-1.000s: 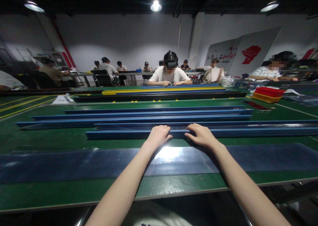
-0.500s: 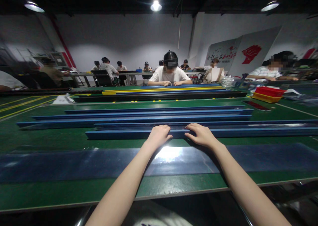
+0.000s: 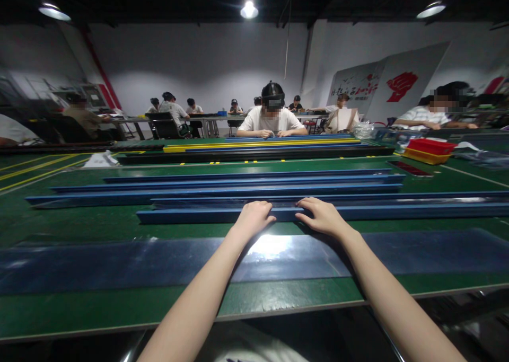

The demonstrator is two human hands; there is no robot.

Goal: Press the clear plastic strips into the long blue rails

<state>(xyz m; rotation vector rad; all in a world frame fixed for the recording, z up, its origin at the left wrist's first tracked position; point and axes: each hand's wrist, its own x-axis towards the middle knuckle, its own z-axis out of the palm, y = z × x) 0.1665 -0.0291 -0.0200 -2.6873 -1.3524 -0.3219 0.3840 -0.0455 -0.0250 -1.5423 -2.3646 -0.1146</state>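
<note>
My left hand (image 3: 253, 217) and my right hand (image 3: 322, 216) both rest on the nearest long blue rail (image 3: 397, 212), fingers curled over its top edge and thumbs on its near face. The two hands sit close together near the rail's middle. Several more blue rails (image 3: 238, 186) lie parallel just behind it on the green table (image 3: 99, 303). A wide dark blue glossy strip (image 3: 99, 264) lies flat on the table between me and the rail, under my forearms.
Yellow and blue rails (image 3: 258, 143) lie further back, where a person in a white shirt (image 3: 272, 121) sits facing me. A red and yellow tray (image 3: 429, 150) stands at the right. Other people work at tables behind and to the sides.
</note>
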